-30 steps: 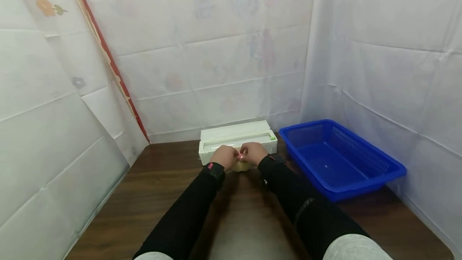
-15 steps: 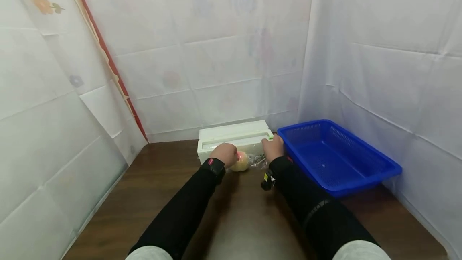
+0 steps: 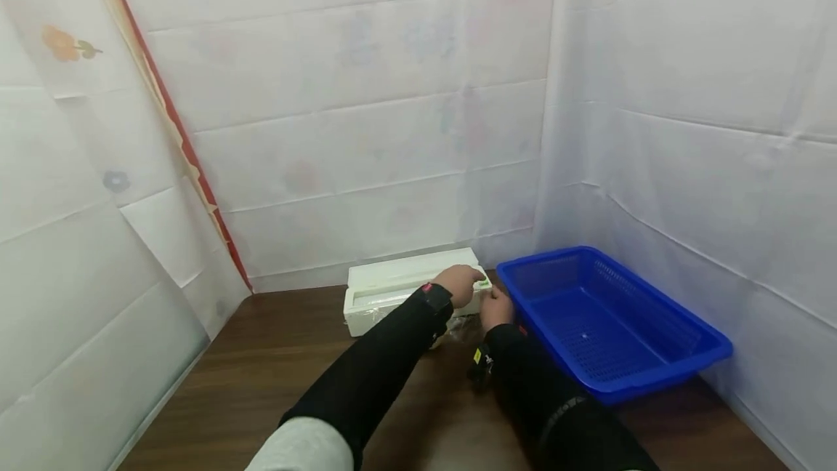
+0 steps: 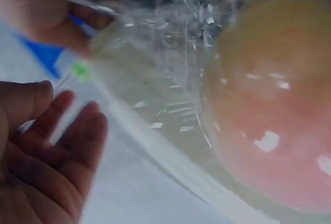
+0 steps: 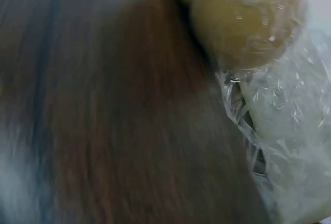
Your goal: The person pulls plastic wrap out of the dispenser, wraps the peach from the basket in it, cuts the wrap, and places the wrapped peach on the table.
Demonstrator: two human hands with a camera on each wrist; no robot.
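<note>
A white cling-film dispenser box [image 3: 392,291] lies at the back of the wooden table [image 3: 281,376]. My left hand [image 3: 463,282] reaches across to its right end, fingers relaxed and holding nothing, just beside the green slider [image 4: 80,70]. My right hand [image 3: 498,307] is in front of that same end and pinches the pulled-out cling film [image 4: 165,53]. A peach [image 4: 274,131] sits under the film on the table, close to the box. In the head view my left forearm hides the peach. The right wrist view shows the peach [image 5: 243,17] and crumpled film [image 5: 282,136].
A blue plastic basket [image 3: 608,325] stands with nothing in it to the right of the dispenser, close to my right hand. White sheets hang as walls on the left, back and right.
My left hand has let go of the peach and moved right to the dispenser's green slider. My right hand went to the film's right side and stayed there.
</note>
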